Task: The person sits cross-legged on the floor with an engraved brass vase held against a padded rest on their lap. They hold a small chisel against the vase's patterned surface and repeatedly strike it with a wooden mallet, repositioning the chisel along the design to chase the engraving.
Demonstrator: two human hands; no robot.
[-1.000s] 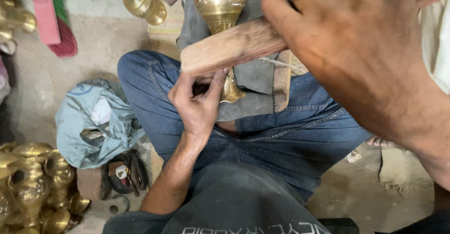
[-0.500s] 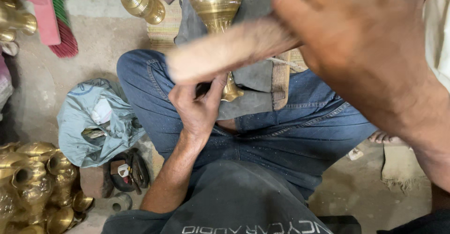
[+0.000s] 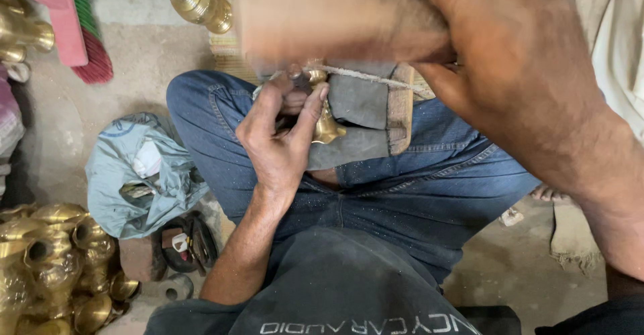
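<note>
The brass piece (image 3: pixel 327 125), golden and shiny, sits on the person's lap against a grey pad (image 3: pixel 359 117), with the left hand (image 3: pixel 282 137) fingers grasping its stem. The right hand (image 3: pixel 516 73) fingers are clenched on a wooden mallet (image 3: pixel 335 23). Compared with half a second ago, the mallet is lower and more blurred, now hiding the brass cup above.

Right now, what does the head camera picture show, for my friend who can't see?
A seated person's left hand steadies a brass piece in their lap, while the right hand grips a blurred wooden block above it. More brass pots sit nearby.
</note>
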